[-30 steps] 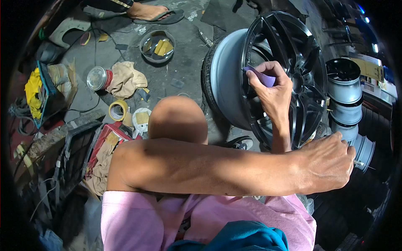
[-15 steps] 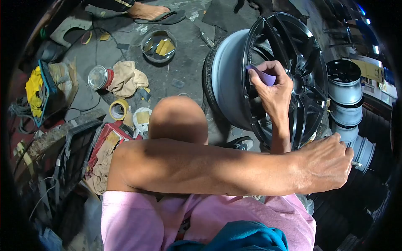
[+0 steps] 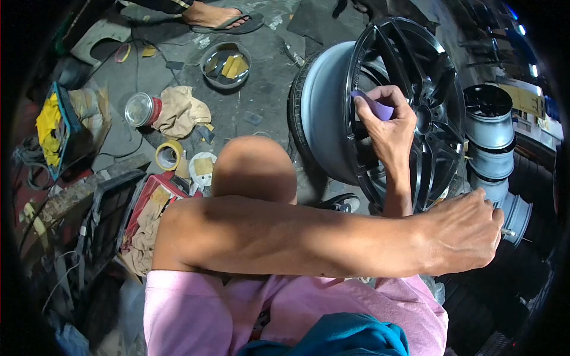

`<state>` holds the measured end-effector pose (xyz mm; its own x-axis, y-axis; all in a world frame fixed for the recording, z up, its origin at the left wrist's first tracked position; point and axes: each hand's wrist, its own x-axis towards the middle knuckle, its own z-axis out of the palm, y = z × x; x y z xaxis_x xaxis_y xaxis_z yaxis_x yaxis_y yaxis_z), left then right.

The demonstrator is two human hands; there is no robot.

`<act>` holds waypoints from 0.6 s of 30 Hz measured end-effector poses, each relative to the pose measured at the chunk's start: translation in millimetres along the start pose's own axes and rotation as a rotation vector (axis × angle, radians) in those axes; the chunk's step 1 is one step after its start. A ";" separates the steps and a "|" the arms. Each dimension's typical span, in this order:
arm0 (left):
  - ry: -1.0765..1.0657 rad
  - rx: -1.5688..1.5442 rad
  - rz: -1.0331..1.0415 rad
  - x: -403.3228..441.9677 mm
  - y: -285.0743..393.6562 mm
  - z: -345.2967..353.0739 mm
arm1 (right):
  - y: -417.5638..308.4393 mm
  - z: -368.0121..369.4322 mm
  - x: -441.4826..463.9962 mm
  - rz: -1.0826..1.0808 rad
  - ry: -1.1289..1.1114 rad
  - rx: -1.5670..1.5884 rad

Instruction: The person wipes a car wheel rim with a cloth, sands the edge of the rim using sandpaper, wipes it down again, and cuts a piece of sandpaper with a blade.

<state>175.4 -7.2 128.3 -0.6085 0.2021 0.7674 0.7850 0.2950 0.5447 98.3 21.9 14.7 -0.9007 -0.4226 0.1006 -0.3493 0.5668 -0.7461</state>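
My right hand (image 3: 389, 127) pinches a bent purple sheet (image 3: 380, 109) between thumb and fingers, at the left rim of a glossy black spoked wheel (image 3: 423, 117). The wheel stands upright, its pale grey barrel (image 3: 325, 110) facing left. Across the lower part of the view stretches my left forearm, over my right arm. My left hand (image 3: 466, 232) is closed in a fist right of the wheel's lower edge, with its fingertips turned away; what it holds, if anything, is hidden.
A bowl (image 3: 225, 66) with yellow pieces stands on the floor, near a person's sandalled foot (image 3: 222, 18). Further left are a can (image 3: 141, 110), a beige cloth (image 3: 183, 111) and a tape roll (image 3: 168, 155). Several wheels (image 3: 490, 127) are stacked at the right.
The purple sheet and my right hand have shifted very slightly right in view, along with the wheel. Both hands keep their closed shapes.
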 end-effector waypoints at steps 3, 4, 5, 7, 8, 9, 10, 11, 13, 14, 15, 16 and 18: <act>0.004 -0.019 -0.009 -3.6 1.0 3.0 | 0.8 0.6 -1.4 0.020 0.016 0.001; 0.004 -0.021 -0.006 -3.6 1.6 4.4 | 3.5 2.3 -1.3 -0.004 0.012 0.007; 0.009 -0.001 -0.003 -3.5 2.0 5.7 | 5.0 3.4 -1.1 -0.029 0.006 0.013; 0.015 0.025 -0.003 -3.5 1.4 4.0 | 2.8 2.0 0.5 0.038 0.013 0.030; 0.002 0.002 -0.004 -3.3 1.5 0.8 | -0.4 0.4 -0.3 0.050 0.014 0.046; -0.011 -0.024 -0.004 -3.3 2.1 -0.9 | -2.0 -1.0 -1.2 0.064 0.017 0.060; -0.010 -0.027 -0.002 -4.1 2.8 -0.1 | 3.3 2.1 -1.3 0.020 -0.009 0.116; 0.018 0.004 0.003 -5.3 3.1 1.6 | 5.5 0.9 -2.4 0.021 -0.021 0.021; 0.046 0.040 0.007 -5.2 3.4 1.3 | 2.2 -1.1 -4.0 0.030 0.036 -0.066; 0.019 0.022 0.000 -4.3 4.1 -0.3 | 2.0 -1.5 -5.7 0.019 0.080 -0.050; -0.007 0.002 -0.007 -3.6 5.0 -1.6 | 1.5 -3.0 -9.2 0.011 0.124 -0.036; -0.007 0.002 -0.007 -4.8 4.6 -5.1 | -6.8 -7.7 -16.1 -0.002 0.114 -0.064; 0.006 0.027 0.038 -9.4 2.7 -14.9 | -12.4 -10.7 -40.4 -0.021 -0.016 0.005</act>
<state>185.0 -22.2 127.7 -0.5779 0.2082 0.7891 0.8038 0.3125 0.5062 136.3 39.5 26.8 -0.8889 -0.4457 0.1056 -0.3668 0.5545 -0.7470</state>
